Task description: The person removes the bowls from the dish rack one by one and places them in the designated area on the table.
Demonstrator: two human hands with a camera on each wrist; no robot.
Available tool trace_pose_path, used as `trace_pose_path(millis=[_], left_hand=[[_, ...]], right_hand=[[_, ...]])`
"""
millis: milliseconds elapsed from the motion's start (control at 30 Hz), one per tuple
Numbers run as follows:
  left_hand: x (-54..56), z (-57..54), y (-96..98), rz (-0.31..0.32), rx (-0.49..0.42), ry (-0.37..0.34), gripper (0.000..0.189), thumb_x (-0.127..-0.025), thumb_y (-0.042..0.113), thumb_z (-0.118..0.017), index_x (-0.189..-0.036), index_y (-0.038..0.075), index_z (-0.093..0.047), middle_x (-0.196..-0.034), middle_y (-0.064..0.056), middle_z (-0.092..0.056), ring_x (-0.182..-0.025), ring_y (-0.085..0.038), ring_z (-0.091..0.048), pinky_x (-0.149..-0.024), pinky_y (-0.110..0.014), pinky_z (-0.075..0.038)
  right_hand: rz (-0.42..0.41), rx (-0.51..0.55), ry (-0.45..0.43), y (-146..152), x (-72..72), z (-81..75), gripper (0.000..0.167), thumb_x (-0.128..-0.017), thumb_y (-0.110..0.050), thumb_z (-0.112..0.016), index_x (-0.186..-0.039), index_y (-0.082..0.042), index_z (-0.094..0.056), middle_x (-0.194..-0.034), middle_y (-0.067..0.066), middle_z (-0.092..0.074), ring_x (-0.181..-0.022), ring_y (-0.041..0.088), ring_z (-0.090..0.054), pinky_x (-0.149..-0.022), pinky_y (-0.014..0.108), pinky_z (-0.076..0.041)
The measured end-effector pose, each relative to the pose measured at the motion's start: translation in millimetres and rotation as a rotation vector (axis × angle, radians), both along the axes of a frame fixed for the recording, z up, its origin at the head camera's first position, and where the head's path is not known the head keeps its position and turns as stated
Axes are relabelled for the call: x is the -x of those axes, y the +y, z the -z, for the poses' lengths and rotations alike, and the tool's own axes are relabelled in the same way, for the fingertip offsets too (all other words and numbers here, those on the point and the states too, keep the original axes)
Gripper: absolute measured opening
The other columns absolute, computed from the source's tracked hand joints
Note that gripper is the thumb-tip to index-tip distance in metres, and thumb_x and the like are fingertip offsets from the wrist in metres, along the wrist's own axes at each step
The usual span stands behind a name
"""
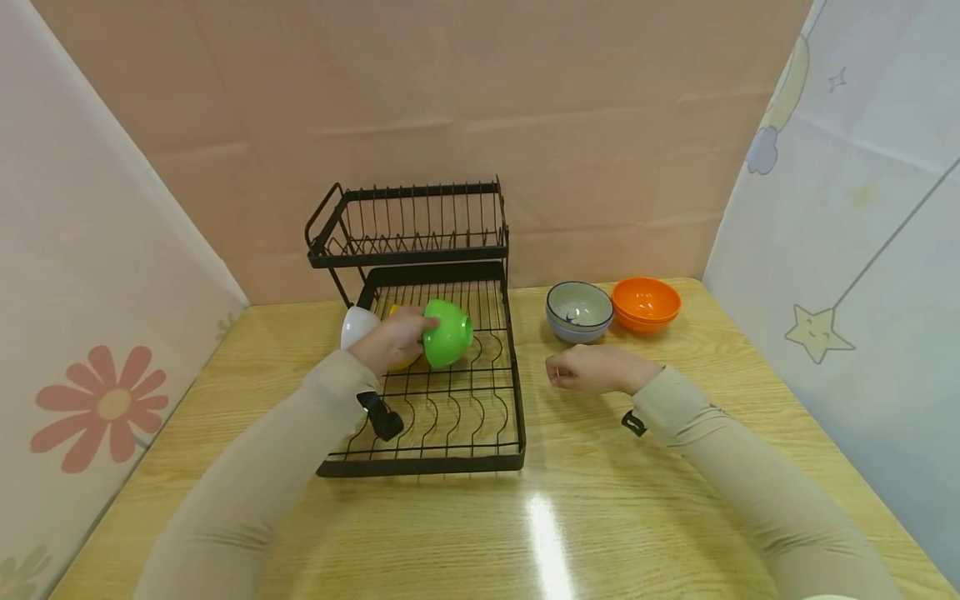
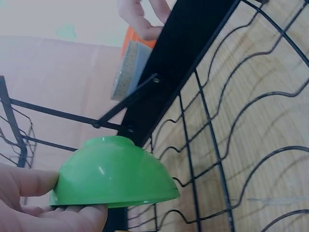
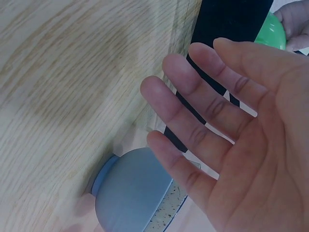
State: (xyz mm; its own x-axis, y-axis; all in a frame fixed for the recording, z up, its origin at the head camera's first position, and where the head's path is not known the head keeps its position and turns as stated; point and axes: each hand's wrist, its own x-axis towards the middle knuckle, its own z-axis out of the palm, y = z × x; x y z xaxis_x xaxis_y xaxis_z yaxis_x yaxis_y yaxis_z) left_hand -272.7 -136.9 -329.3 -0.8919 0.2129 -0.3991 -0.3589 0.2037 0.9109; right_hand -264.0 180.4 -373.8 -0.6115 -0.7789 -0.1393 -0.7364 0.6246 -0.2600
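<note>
My left hand (image 1: 396, 340) pinches a green bowl (image 1: 447, 335) by its rim, thumb on the outer wall and fingers inside. The bowl is tipped on its side over the lower tier of a black dish rack (image 1: 420, 462), its foot toward the right. Behind the hand, a white bowl (image 1: 358, 323) and a partly hidden yellow bowl (image 1: 405, 362) stand in the rack. My right hand (image 1: 600, 369) hovers over the table right of the rack, holding nothing, its fingers loosely bent in the right wrist view. Just beyond it sits a stack of grey-blue bowls (image 1: 578, 327).
Orange bowls (image 1: 647, 319), stacked, stand right of the grey-blue ones. The rack's upper tier (image 1: 420, 250) rises at the back, near a pink cloth wall (image 1: 480, 100). Patterned cloth walls flank the wooden table (image 1: 637, 517) on both sides.
</note>
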Motion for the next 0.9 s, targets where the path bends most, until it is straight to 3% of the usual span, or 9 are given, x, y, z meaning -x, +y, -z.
trace_pose_path(millis=[67,233,367,500,667,767,900], left_hand=[[-2.6,-4.1,0.4,0.038,0.041,0.027,0.052,-0.105,0.013,-0.039,-0.15,-0.004,-0.02,-0.154,-0.019,-0.028,-0.143,-0.034,-0.027,-0.116,-0.047,-0.027],[-17.0,-14.3,6.0,0.196,0.277,0.188,0.051,-0.104,0.017,-0.044,-0.149,-0.001,-0.028,-0.147,-0.018,-0.041,-0.136,-0.033,-0.039,-0.112,-0.049,-0.033],[-31.5,-20.9,13.6,0.31,0.392,0.335,0.04,-0.103,0.015,-0.045,-0.14,0.001,-0.043,-0.129,-0.016,-0.056,-0.114,-0.027,-0.056,-0.1,-0.043,-0.046],[-43.2,-25.5,22.2,0.4,0.537,0.549,0.027,-0.101,0.012,-0.049,-0.126,0.003,-0.054,-0.104,-0.011,-0.062,-0.087,-0.019,-0.056,-0.079,-0.032,-0.051],[-53.8,-28.8,30.9,0.535,0.753,0.839,0.015,-0.099,0.011,-0.054,-0.113,0.006,-0.055,-0.09,-0.009,-0.064,-0.068,-0.015,-0.056,-0.06,-0.022,-0.048],[-58.7,-29.6,33.5,0.632,0.868,1.008,0.018,-0.095,0.004,-0.059,-0.112,0.008,-0.056,-0.096,-0.008,-0.069,-0.075,-0.015,-0.066,-0.065,-0.02,-0.054],[-59.1,-23.9,32.6,0.743,0.98,1.296,0.032,-0.085,-0.008,-0.065,-0.112,0.009,-0.061,-0.101,-0.004,-0.072,-0.088,-0.017,-0.069,-0.077,-0.023,-0.056]], right_hand=[[0.0,-0.004,0.004,0,-0.2,-0.6,0.009,-0.097,-0.015,-0.058,-0.088,-0.016,-0.059,-0.072,-0.009,-0.052,-0.065,0.004,-0.046,-0.06,0.023,-0.04],[0.001,-0.014,0.013,-1,-1.2,-3.5,0.008,-0.096,-0.014,-0.058,-0.088,-0.016,-0.059,-0.072,-0.008,-0.052,-0.065,0.005,-0.047,-0.061,0.024,-0.042],[0.004,-0.022,0.012,-2,-1.5,-3.4,0.007,-0.097,-0.016,-0.059,-0.089,-0.016,-0.058,-0.072,-0.009,-0.052,-0.066,0.005,-0.047,-0.061,0.024,-0.042],[0.005,-0.03,0.009,-2,-1.4,-1.4,0.006,-0.096,-0.016,-0.059,-0.09,-0.017,-0.059,-0.073,-0.01,-0.053,-0.066,0.005,-0.048,-0.061,0.023,-0.042],[-0.017,-0.021,0.028,-2,-0.8,0.6,0.006,-0.094,-0.012,-0.059,-0.09,-0.015,-0.06,-0.073,-0.009,-0.053,-0.066,0.005,-0.048,-0.061,0.023,-0.043],[-0.03,-0.012,0.036,-2,-0.1,0.9,0.006,-0.093,-0.008,-0.059,-0.089,-0.013,-0.061,-0.073,-0.008,-0.054,-0.066,0.005,-0.049,-0.061,0.023,-0.044],[-0.04,-0.009,0.041,-2,0.7,1.3,0.006,-0.091,-0.007,-0.059,-0.089,-0.012,-0.062,-0.073,-0.008,-0.056,-0.066,0.005,-0.049,-0.061,0.023,-0.044]])
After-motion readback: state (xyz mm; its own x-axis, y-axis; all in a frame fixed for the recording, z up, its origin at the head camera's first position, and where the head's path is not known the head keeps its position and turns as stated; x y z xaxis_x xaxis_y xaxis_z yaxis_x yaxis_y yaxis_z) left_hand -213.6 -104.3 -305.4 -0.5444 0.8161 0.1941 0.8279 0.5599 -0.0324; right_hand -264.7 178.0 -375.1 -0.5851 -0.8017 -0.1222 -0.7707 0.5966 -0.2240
